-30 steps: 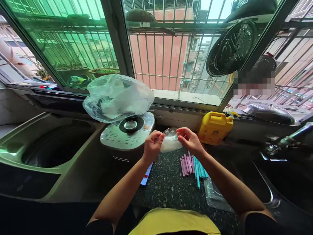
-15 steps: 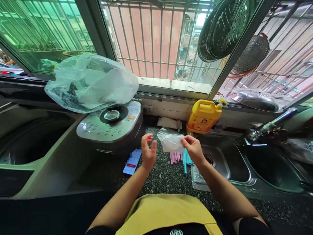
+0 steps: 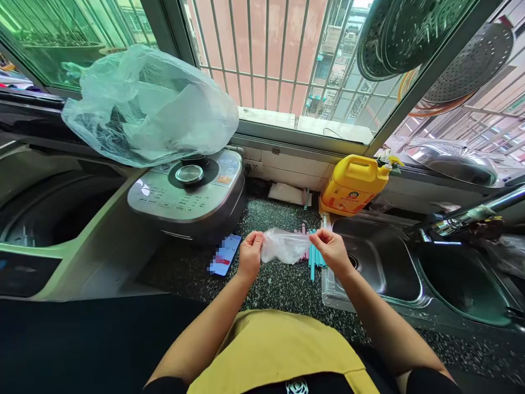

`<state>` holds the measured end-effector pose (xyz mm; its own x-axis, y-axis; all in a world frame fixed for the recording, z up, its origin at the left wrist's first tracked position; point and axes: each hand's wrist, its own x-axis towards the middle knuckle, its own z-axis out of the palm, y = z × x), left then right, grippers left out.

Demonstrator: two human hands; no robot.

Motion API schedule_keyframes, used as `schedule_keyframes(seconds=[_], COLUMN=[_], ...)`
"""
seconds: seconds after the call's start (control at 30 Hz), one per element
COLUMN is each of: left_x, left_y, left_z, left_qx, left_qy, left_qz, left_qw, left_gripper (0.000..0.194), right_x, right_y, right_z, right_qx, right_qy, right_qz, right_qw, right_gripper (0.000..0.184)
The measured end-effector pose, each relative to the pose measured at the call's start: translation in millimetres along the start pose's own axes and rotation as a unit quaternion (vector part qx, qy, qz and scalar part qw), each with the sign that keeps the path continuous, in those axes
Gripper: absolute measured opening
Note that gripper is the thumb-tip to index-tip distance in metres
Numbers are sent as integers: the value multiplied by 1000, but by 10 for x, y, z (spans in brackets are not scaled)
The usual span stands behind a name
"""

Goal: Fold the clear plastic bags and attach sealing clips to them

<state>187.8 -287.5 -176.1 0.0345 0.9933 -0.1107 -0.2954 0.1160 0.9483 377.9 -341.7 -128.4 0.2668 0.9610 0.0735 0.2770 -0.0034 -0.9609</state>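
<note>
A small clear plastic bag [image 3: 285, 246] is stretched between my two hands above the dark speckled counter [image 3: 270, 293]. My left hand [image 3: 250, 254] pinches its left end, fingers closed. At the other end, my right hand [image 3: 331, 251] grips a gathered edge between thumb and fingers. Partly hidden behind the bag and my right hand lie several turquoise sticks [image 3: 314, 262] and several pink sticks [image 3: 304, 253]. A phone [image 3: 225, 256] with a lit screen rests on the counter, left of my left hand.
Left stands a rice cooker [image 3: 186, 191] under a large plastic bag [image 3: 151, 109], beside an open washing machine [image 3: 57, 208]. A yellow jug [image 3: 350, 186] stands behind the steel sink [image 3: 379, 262]. A faucet [image 3: 463, 216] reaches in from the right. A white packet [image 3: 287, 192] lies by the wall.
My left hand was open and apart from the small bag; now it has closed on the left end. The bag is pulled out sideways between both hands. The camera view has shifted slightly.
</note>
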Motion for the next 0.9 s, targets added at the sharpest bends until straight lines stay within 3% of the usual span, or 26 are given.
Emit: schedule_keyframes(seconds=[0.13,0.2,0.27,0.33,0.4,0.47,0.53,0.73,0.8,0.9], left_x=[3,-26,-71,-119,-157,-172,-163,-151,-179,-228], left_y=[-78,-94,-86,-60,-37,-42,-84,-240,-253,-252], left_z=[-54,-63,-56,-30,1,18,1,-113,-106,-63], left_qx=[-40,-33,-13,18,44,54,54,10,5,-12], left_qy=[24,15,9,-1,-24,-37,-27,26,24,17], left_qz=[-39,-49,-42,-22,-6,-1,-7,-45,-52,-69], left_qw=[998,998,999,1000,999,998,998,999,998,997], left_gripper=[38,40,43,44,45,46,47,50,51,51], right_x=[-22,-51,-108,-186,-261,-305,-314,-312,-337,-358], right_y=[69,70,29,-42,-110,-145,-136,-7,30,118], right_z=[-83,-93,-51,53,185,277,275,10,32,166], right_qx=[-30,-62,-115,-168,-206,-214,-180,-50,-38,-62], right_qy=[-16,15,68,82,36,-7,-1,72,52,-21], right_qz=[-5,-24,-83,-170,-238,-263,-246,-128,-100,-21], right_qw=[999,998,988,968,948,941,953,988,993,998], right_gripper=[44,40,33,31,28,14,12,19,20,43])
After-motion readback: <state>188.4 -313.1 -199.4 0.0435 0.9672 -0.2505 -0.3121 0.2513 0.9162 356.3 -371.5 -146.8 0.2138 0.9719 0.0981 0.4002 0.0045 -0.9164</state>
